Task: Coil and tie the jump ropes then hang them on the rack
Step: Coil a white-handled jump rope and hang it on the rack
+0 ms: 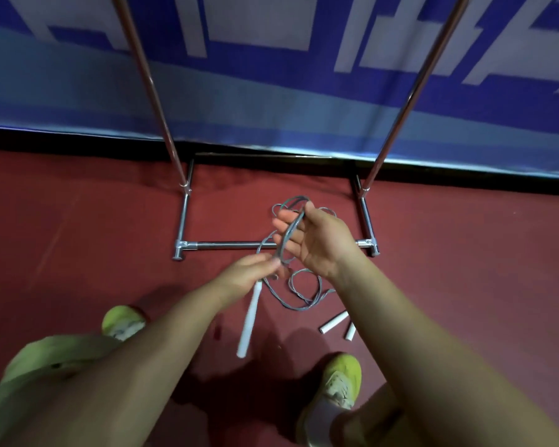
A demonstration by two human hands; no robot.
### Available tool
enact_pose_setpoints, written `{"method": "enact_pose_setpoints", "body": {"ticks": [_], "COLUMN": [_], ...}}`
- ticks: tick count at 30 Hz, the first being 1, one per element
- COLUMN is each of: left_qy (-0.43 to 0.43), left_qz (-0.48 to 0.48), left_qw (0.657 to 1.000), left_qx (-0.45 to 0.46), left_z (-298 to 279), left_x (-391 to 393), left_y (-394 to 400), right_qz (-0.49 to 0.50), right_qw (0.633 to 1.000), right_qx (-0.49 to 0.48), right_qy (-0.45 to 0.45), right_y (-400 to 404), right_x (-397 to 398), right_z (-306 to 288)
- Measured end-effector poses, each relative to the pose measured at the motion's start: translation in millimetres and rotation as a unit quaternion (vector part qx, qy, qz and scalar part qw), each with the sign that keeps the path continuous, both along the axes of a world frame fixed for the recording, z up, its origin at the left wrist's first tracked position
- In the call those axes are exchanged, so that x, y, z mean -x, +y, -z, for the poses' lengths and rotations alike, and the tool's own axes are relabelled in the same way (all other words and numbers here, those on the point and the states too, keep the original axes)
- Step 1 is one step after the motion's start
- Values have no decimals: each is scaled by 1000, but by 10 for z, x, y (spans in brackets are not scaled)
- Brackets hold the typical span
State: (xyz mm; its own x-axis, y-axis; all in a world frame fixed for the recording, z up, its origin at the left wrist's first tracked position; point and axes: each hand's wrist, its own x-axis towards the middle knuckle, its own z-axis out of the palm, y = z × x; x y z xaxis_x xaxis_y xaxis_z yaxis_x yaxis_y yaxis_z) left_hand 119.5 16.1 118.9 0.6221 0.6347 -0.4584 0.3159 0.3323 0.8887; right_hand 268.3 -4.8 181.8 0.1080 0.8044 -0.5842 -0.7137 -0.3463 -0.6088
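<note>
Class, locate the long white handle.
Head view, lower centre: the long white handle hangs from the left hand, above the red floor, between both shoes.

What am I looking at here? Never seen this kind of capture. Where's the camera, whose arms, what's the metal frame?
There is one picture, from a wide-angle camera worn on a person's head, looking forward and down. There is no robot: the two bare arms are the wearer's own.

The right hand, palm up, has loops of grey jump rope wound around it. The left hand pinches the same rope lower down, and one white handle hangs below it. More grey rope lies loose on the red floor, with two other white handles near the right foot.

The chrome tubes are the base and uprights of the rack, standing before a blue banner. Its top bar is out of view. The yellow-green shoes are the wearer's.
</note>
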Motion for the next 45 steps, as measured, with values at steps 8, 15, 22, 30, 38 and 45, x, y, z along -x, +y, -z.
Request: {"method": "enact_pose_setpoints", "body": {"ticks": [8,15,22,30,38,45], "left_qy": [-16,-80,-106,15,-14,-103], "left_qz": [8,28,82,109,159,174], "left_qw": [998,995,984,992,982,963], "left_qx": [-68,48,115,63,102,179], "left_z": [-631,-968,-927,-867,-955,-1017], "left_x": [400,533,654,718,706,732], "left_y": [-70,-155,-133,54,106,160], "right_qz": [-52,-227,-245,-239,-390,-262], "right_qw": [922,825,798,737,712,806], "right_qx": [30,-134,-110,-20,-131,-132], "right_qy": [-383,-500,-540,-632,-568,-515], "right_y": [-307,-386,-258,-77,-67,43], "right_x": [114,387,421,-44,231,429], "right_z": [-306,-486,-494,-531,-394,-381]}}
